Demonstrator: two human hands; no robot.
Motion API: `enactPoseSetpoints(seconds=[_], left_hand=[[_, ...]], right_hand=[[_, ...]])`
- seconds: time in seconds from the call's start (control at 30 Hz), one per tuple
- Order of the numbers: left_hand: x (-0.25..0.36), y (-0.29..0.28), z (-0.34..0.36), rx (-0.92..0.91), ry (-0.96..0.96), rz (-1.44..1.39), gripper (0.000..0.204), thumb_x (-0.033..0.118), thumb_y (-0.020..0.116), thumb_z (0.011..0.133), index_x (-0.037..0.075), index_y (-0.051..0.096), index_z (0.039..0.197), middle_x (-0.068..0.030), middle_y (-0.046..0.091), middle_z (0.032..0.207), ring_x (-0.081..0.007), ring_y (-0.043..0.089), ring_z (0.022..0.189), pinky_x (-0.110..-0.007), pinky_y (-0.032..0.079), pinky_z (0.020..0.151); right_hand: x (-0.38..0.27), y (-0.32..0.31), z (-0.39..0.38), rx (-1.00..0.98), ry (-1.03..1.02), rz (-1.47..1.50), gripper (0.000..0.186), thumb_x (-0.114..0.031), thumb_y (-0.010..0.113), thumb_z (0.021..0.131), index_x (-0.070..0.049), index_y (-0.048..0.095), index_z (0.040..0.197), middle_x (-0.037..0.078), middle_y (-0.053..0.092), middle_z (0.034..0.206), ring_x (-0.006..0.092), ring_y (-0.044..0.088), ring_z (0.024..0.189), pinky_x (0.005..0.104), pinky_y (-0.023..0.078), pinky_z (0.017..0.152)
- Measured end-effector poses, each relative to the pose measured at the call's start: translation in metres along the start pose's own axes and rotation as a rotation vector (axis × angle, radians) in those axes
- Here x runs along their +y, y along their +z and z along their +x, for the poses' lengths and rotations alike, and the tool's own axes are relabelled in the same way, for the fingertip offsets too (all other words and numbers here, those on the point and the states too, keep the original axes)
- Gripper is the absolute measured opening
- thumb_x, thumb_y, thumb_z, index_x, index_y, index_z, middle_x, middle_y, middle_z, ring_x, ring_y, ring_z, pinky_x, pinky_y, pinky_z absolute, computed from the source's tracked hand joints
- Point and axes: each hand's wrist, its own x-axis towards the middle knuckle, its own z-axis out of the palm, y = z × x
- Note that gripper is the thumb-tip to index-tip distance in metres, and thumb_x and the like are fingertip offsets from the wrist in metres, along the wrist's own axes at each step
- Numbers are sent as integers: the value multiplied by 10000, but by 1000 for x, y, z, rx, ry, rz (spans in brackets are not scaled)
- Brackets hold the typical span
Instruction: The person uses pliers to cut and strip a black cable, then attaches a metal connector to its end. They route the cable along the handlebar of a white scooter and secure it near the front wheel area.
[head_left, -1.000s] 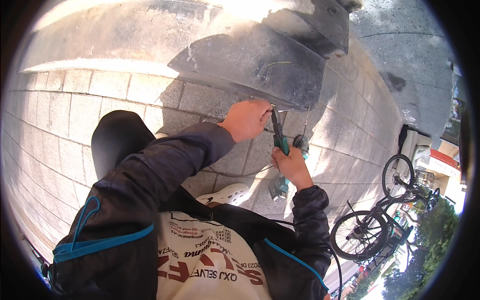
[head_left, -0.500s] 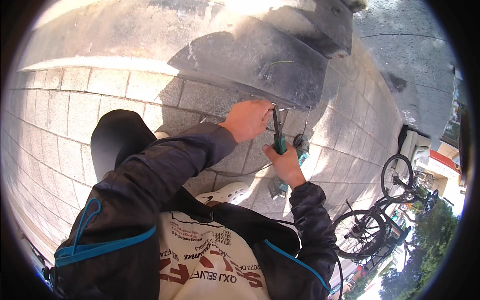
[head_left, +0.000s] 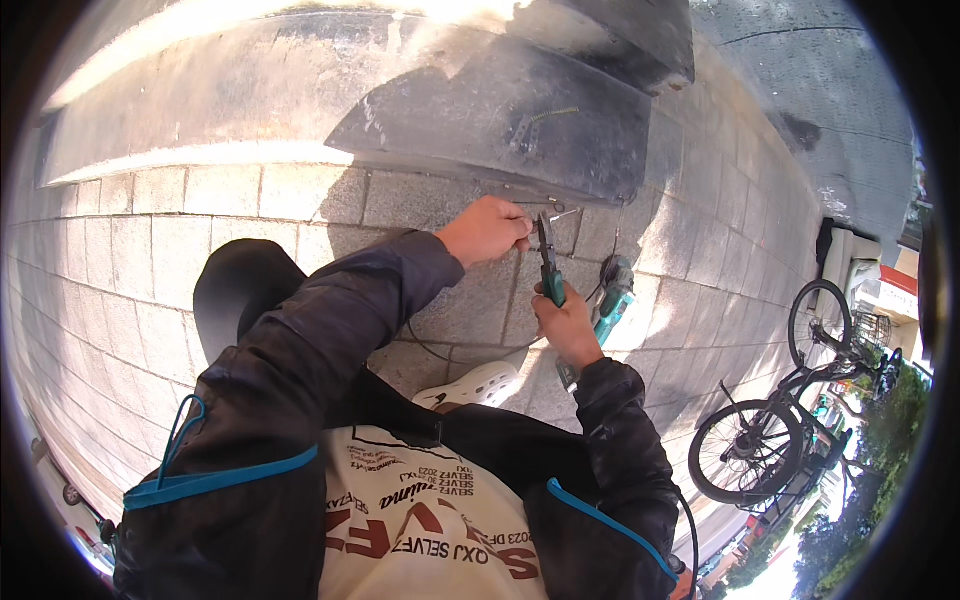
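Observation:
My left hand pinches at the jaws of black-jawed pliers with green handles; the small item at its fingertips is too small to make out. My right hand grips the pliers by their handles. Just beyond, a thin metal rod and wires lie by the front edge of a dark stone block. A teal power tool rests on the pavers right of the pliers, partly behind my right hand, with a black cable running near it.
My white clog stands on the paving below my hands. A pale stone ledge runs along the top. At the right are a black bicycle, a pale bundle and a grey road surface.
The view has shifted slightly. My hands and the pliers have drawn back a little from the block's edge, leaving more of the rod and power tool in sight.

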Motion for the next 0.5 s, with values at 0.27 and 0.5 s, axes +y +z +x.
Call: enactPoseSetpoints(seconds=[0.27,0.5], left_hand=[[-10,7,4,93,174,170,265,209,662,964,3,768,1094,-124,771,919,-253,716,812,-392,548,758],[-22,19,0,288,500,644,198,167,613,938,70,753,1038,-192,740,962,-434,693,916,-535,554,803]], right_hand=[[-11,-25,-7,-27,-36,-268,290,-196,601,966,61,669,1082,102,716,910,182,695,827,325,524,729],[-44,-24,-29,-108,237,-108,301,-217,612,968,57,689,1069,109,725,931,197,704,852,332,535,732]])
